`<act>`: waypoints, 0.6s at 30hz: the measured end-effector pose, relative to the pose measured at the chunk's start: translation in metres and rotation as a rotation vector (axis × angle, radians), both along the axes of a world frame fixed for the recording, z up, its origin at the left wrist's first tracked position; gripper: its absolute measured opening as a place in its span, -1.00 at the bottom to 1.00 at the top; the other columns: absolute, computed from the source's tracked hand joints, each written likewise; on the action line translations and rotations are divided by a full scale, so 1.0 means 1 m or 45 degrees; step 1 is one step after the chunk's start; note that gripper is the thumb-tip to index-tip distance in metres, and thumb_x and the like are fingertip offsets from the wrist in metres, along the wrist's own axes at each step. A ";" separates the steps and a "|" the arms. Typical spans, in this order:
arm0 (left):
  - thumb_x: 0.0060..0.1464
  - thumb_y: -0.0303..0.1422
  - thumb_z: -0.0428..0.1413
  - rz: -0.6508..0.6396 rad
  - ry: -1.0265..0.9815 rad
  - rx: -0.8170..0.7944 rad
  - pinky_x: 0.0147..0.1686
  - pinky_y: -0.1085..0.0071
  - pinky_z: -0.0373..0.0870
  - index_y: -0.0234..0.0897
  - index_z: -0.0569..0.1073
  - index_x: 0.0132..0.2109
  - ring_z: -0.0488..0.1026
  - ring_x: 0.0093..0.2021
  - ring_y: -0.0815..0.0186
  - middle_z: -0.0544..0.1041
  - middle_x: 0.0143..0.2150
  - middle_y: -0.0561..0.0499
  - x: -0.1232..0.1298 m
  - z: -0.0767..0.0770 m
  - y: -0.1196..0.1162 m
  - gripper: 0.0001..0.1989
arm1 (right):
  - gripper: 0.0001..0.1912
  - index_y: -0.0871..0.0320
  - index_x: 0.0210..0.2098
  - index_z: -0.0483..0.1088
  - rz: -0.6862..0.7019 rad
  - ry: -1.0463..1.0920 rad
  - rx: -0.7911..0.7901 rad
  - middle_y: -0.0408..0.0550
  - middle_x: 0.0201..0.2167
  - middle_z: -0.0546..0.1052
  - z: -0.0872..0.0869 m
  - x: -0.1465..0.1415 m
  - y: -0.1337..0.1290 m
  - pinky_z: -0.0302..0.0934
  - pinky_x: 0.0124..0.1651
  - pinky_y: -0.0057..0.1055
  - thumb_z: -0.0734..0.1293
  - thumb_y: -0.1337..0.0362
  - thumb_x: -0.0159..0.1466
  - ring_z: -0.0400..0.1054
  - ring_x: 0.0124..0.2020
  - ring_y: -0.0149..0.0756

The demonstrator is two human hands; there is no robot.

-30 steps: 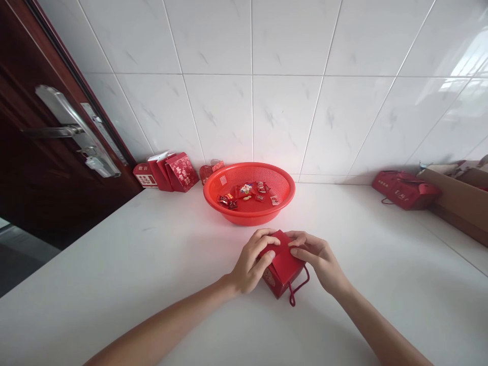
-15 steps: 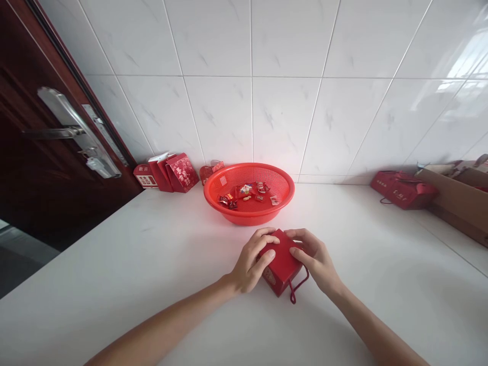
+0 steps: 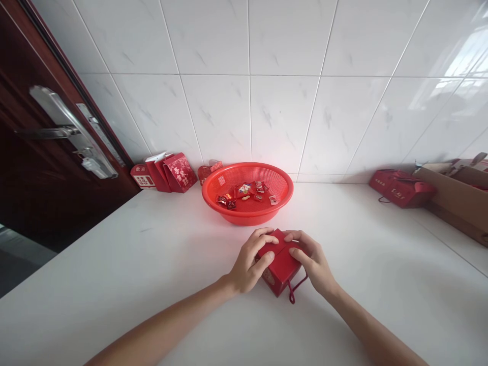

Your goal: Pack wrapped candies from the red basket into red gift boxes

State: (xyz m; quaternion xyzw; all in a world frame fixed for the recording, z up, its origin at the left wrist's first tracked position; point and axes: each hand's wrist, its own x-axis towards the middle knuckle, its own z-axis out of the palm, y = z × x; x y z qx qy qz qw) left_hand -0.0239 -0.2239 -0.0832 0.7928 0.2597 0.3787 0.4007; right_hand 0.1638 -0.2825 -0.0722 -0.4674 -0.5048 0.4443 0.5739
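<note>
A small red gift box (image 3: 282, 262) rests on the white table, turned with one corner towards me. A narrow seam runs across its top between two flaps. From its near right side hangs a dark red cord (image 3: 292, 294). My left hand (image 3: 248, 262) holds the box's left side, fingers bent over the top and thumb along the near left edge. Curled round the right side is my right hand (image 3: 313, 259), its thumb on the near flap and its index finger on the far one. Its other fingers are partly hidden.
Behind the box stands a red plastic basket (image 3: 247, 218) with several wrapped sweets and a peanut. Red gift boxes (image 3: 181, 173) lean at the wall on the left. Other red boxes (image 3: 404, 188) lie at the right beside a brown carton (image 3: 457, 201). A dark door (image 3: 23, 168) borders the left.
A seam now shows across the box's top, which looked like one smooth panel before. My right index finger has shifted onto the far flap. My left hand has hardly moved.
</note>
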 end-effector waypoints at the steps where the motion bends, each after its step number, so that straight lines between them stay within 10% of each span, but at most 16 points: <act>1: 0.27 -0.25 0.01 -0.004 -0.001 -0.001 0.27 0.12 0.25 -0.21 0.46 0.02 0.30 0.30 0.06 0.37 0.24 -0.19 0.000 0.000 0.000 -0.74 | -0.87 0.07 -0.25 0.43 0.004 0.006 0.000 -0.02 -0.03 0.54 0.000 0.000 0.000 0.33 -0.27 -0.37 0.33 0.22 0.20 0.45 -0.17 -0.21; 18: 0.26 -0.20 0.04 -0.019 0.028 -0.016 0.28 0.10 0.25 -0.20 0.45 0.03 0.30 0.30 0.05 0.36 0.26 -0.19 -0.002 0.004 -0.001 -0.72 | -0.87 0.07 -0.24 0.43 0.001 -0.032 0.027 0.00 -0.03 0.55 0.002 0.000 -0.001 0.35 -0.28 -0.37 0.34 0.20 0.22 0.46 -0.16 -0.19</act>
